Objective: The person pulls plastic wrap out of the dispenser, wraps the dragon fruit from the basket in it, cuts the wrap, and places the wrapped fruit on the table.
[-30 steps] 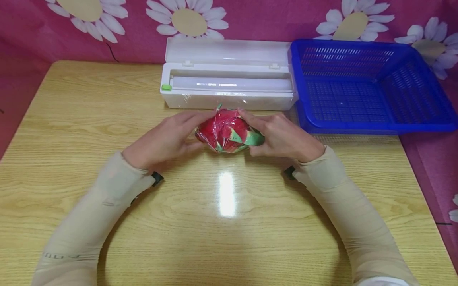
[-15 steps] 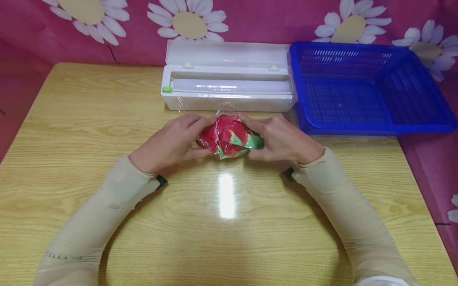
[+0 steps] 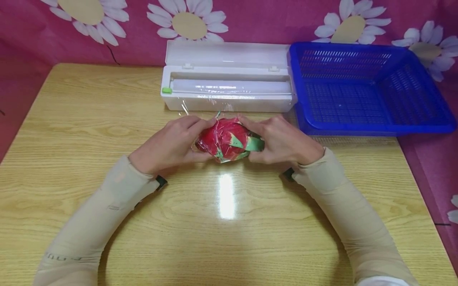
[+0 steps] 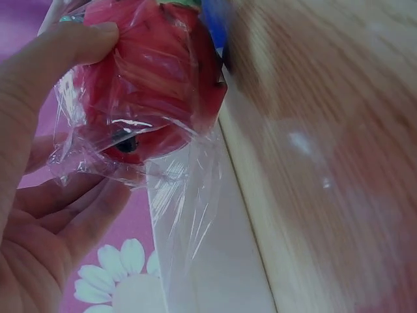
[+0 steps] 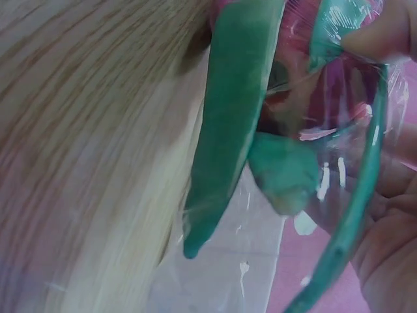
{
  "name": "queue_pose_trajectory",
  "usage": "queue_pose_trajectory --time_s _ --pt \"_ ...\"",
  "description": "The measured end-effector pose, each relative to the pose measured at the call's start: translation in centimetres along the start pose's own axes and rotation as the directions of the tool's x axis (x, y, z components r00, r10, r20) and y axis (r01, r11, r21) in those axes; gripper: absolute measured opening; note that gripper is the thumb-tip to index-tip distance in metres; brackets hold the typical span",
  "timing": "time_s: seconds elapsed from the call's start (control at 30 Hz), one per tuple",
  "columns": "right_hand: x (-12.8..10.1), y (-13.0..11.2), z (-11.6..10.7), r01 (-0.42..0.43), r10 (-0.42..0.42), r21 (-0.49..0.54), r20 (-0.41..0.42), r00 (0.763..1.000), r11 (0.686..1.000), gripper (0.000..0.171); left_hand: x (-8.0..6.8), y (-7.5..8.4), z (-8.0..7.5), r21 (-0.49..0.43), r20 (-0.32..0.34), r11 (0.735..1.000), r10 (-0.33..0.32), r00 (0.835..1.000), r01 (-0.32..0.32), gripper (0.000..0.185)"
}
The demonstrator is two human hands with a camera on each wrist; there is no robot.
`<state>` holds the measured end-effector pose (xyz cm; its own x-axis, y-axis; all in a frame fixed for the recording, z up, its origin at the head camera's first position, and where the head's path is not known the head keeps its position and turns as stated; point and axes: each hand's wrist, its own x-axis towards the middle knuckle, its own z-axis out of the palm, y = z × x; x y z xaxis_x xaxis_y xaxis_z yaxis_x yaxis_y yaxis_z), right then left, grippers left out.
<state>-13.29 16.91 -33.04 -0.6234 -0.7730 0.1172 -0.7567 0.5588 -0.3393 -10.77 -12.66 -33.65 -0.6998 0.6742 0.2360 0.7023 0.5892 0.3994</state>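
A red dragon fruit (image 3: 226, 139) with green scales, covered in clear cling film, lies on the wooden table (image 3: 71, 119) in front of the dispenser. My left hand (image 3: 171, 143) grips its left side, thumb on top and fingers below. In the left wrist view the film (image 4: 176, 195) trails from the red fruit (image 4: 153, 72) toward the dispenser. My right hand (image 3: 280, 139) grips the right side, by the green scales (image 5: 234, 124).
A white cling film dispenser (image 3: 229, 85) stands open just behind the fruit, film still running from it. A blue plastic basket (image 3: 365, 87) sits at the back right. Pink flowered cloth hangs behind the table.
Both hands shifted slightly on the fruit, turning it a little and pressing the film closer. The camera tilted down a touch.
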Motion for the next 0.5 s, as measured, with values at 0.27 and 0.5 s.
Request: queue_pose_trajectory --time_s 0.27,0.5 --pt "-0.07 -0.2 -0.25 0.009 -0.009 -0.002 0.006 1.0 1.0 0.081 -0.03 0.16 -0.05 0.002 -0.019 1.0 0.028 0.999 -0.028 0.082" --pt "-0.1 -0.16 -0.31 0.017 -0.017 -0.015 0.012 1.0 1.0 0.08 0.01 0.38 -0.29 -0.02 0.004 1.0 -0.002 1.0 0.002 0.081"
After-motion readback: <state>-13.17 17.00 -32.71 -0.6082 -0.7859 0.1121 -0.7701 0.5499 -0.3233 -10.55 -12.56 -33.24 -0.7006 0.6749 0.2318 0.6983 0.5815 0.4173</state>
